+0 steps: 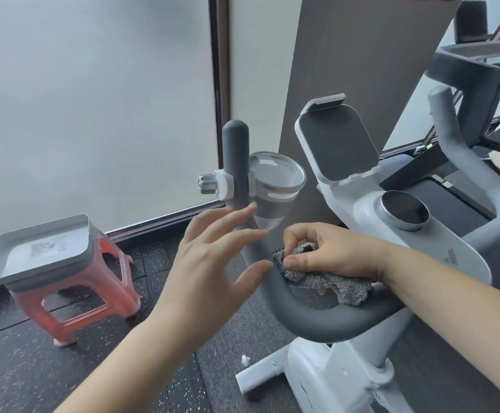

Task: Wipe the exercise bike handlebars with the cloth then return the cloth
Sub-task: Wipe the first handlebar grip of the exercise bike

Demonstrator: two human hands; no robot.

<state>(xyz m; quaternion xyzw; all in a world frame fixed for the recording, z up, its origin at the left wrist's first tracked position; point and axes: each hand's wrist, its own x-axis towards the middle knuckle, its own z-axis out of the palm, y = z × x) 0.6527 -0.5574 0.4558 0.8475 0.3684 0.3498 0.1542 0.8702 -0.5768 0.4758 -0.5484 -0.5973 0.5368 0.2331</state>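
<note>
My right hand (329, 251) pinches fluffy grey cloth (329, 283) against dark grey curved handlebar (296, 318); my left hand (213, 257) spread, holding nothing. Risk: loose cloth end slips off bar mid-wipe.

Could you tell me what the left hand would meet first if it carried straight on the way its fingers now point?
Most likely the dark grey padded handlebar tube, just past the open left hand. Its fingertips point up and right at it, below the clear cup holder. Depth is unclear; they may already overlap it.

Dark grey handlebars (287, 305), fluffy grey cloth (332, 283), white bike frame (347, 377), orange-red stool (94, 296), speckled black floor (10, 365).
</note>
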